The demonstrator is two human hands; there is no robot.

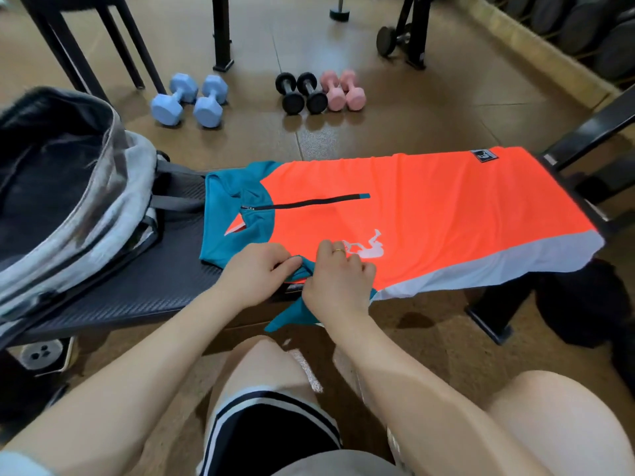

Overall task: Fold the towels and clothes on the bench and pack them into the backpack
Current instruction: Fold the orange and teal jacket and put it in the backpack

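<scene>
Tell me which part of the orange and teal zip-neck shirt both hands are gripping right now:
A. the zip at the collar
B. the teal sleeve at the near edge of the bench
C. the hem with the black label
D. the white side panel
B: the left hand and right hand both pinch the teal sleeve of the orange and teal zip-neck shirt at the near edge of the black padded bench.

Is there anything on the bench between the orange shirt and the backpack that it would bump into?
Nothing visible. Between the orange shirt and the backpack only bare bench shows, plus the backpack's own grey straps lying beside the teal collar. Both the left hand and right hand already pinch the near teal sleeve.
</scene>
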